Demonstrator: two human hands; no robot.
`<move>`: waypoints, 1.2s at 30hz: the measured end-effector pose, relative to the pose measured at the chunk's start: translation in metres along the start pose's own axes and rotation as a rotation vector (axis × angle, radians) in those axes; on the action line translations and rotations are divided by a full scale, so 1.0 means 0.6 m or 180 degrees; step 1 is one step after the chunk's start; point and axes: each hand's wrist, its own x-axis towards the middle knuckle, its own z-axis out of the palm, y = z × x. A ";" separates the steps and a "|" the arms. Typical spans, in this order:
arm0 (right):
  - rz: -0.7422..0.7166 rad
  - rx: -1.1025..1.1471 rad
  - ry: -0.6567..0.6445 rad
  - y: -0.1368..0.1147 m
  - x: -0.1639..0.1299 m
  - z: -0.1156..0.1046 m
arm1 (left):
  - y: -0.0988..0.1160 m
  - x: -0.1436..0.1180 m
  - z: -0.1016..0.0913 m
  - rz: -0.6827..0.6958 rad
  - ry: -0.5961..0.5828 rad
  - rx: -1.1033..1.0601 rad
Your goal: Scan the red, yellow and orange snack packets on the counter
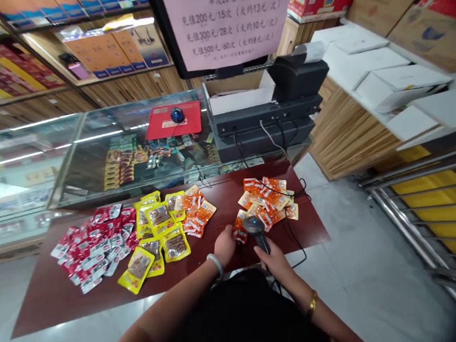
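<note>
Orange snack packet pinched in closed left hand near table front edge; right hand just beside, gripping black barcode scanner aimed at it.

Four packet piles spread on table: left pile, next pile, middle pile, right pile. Scanner held just before right pile. Glass counter behind table; mouse on it.
</note>
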 end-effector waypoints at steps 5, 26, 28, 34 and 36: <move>-0.0162 -0.0074 -0.0348 -0.028 0.017 0.052 | -0.077 -0.023 -0.030 -0.0175 0.0469 -0.0768; -0.0407 -0.0271 -0.0604 -0.052 0.028 0.133 | -0.144 -0.029 -0.057 -0.0749 0.0556 -0.2578; -0.0398 -0.0206 -0.0540 -0.043 0.031 0.112 | -0.110 -0.024 -0.039 -0.0644 0.0213 -0.2469; -0.0237 0.0054 -0.0268 -0.019 0.032 0.041 | 0.024 0.023 0.017 -0.0420 -0.0175 -0.2933; -0.0159 0.0091 -0.0118 -0.018 0.030 0.019 | 0.060 0.041 0.034 -0.0589 -0.0196 -0.3322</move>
